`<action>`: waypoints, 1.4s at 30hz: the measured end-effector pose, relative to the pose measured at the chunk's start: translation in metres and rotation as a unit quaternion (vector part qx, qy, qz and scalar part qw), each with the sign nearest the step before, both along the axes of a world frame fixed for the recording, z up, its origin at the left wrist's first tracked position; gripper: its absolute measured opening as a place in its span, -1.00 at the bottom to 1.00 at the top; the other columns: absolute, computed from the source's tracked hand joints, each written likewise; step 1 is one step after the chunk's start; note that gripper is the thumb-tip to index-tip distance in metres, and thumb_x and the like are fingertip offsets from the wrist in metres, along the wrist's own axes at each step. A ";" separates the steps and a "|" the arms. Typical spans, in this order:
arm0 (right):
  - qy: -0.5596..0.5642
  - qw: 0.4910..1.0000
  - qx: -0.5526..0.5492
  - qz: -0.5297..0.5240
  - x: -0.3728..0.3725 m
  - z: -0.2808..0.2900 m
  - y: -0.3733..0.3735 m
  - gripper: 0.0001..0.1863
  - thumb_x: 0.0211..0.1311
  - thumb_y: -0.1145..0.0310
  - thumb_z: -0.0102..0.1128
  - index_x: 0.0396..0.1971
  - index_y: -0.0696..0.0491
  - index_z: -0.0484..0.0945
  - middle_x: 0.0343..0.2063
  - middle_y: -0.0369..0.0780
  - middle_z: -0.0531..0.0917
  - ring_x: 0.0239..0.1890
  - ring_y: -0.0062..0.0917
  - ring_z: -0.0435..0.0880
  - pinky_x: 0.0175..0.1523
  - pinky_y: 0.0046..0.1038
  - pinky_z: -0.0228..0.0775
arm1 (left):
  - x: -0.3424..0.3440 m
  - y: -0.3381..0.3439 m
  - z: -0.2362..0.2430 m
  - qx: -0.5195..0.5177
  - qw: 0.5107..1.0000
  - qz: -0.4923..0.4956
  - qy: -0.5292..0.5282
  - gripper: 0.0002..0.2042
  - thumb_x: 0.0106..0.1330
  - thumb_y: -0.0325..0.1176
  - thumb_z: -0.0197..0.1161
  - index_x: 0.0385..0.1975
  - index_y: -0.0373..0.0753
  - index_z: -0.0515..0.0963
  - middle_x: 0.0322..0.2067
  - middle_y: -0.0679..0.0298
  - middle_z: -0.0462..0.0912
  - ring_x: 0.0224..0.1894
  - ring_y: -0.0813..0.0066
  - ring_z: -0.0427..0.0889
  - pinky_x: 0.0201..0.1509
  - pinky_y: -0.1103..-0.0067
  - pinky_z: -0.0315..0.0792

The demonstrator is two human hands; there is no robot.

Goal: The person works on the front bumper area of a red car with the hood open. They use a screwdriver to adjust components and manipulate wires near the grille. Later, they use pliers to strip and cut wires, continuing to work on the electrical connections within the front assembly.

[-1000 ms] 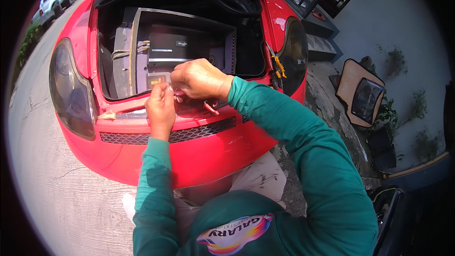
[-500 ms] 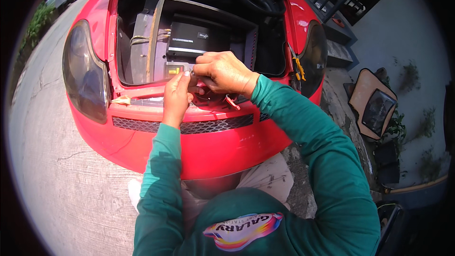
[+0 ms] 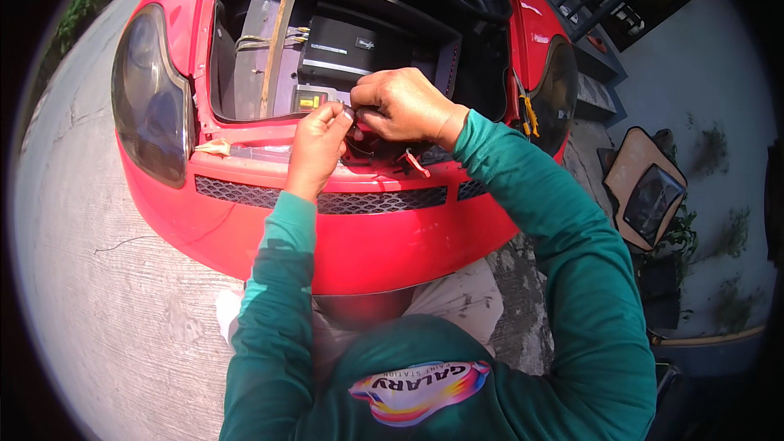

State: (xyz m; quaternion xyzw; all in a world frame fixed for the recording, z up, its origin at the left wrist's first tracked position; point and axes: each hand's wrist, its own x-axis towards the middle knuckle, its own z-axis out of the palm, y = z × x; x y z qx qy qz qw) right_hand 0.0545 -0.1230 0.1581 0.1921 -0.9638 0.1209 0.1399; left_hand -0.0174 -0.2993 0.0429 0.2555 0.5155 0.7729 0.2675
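A red car fills the middle, its front compartment holding an open-topped box at twelve o'clock from the fingertips, a black amplifier inside. The right hand curls closed; the left hand, at its eight o'clock, pinches thumb to forefinger. What either grips is hidden. A yellow-handled tool lies at three o'clock, a slim red piece at four.

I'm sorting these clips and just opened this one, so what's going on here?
A person in green sleeves is working bare-handed at the open front of a red car. The left grip and right grip are close together with fingers drawn in; whatever they pinch is too small to make out. Beyond them sits a flat black unit, and a yellow-handled tool rests to the right.
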 end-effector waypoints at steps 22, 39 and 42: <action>-0.263 0.919 -0.265 -0.131 -0.008 -0.012 0.010 -0.88 0.31 0.45 0.32 -0.38 0.18 0.72 -0.55 -0.33 0.67 -0.42 -0.72 0.55 -0.21 -0.48 0.46 | -0.003 0.005 -0.016 0.033 0.999 0.022 0.034 -0.72 0.38 -0.68 0.15 0.06 -0.46 0.57 -0.04 0.16 0.71 -0.02 0.46 0.75 0.11 0.54 0.66; -0.147 0.966 -0.128 -0.170 -0.002 -0.022 -0.007 -0.81 0.11 0.36 0.32 -0.32 0.09 0.79 -0.41 0.01 0.77 -0.29 -0.08 0.79 -0.07 -0.16 0.63 | -0.005 0.002 -0.016 -0.058 0.997 0.040 0.012 -0.77 0.34 -0.58 0.34 -0.03 -0.33 0.68 -0.31 0.39 0.71 -0.31 0.76 0.62 -0.22 0.74 0.49; -0.140 0.967 -0.124 -0.171 -0.001 -0.022 -0.008 -0.81 0.10 0.36 0.31 -0.32 0.09 0.79 -0.41 0.01 0.77 -0.29 -0.07 0.80 -0.07 -0.16 0.63 | -0.004 0.006 -0.017 -0.046 0.997 0.056 0.014 -0.79 0.35 -0.56 0.34 -0.04 -0.32 0.69 -0.34 0.41 0.71 -0.34 0.77 0.59 -0.24 0.73 0.48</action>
